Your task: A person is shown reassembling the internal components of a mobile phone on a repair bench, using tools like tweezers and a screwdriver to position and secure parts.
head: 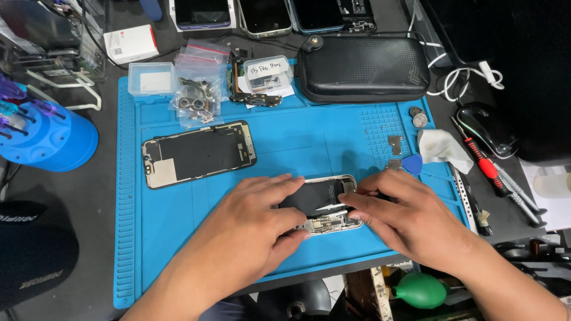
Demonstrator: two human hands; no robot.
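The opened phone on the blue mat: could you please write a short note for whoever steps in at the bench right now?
Left hand: lies flat on the left end of the opened phone, steadying it, holding nothing else.
Right hand: fingertips press on the phone's right end near the black battery area; no tool in it.
Things: the phone lies on the blue mat; its detached screen lies face down, upper left. A blue pick and small metal plates lie to the right, and bags of parts at the mat's top edge.
Done: screen is off, internals exposed.
Left: screen not yet refitted; loose plates still out.
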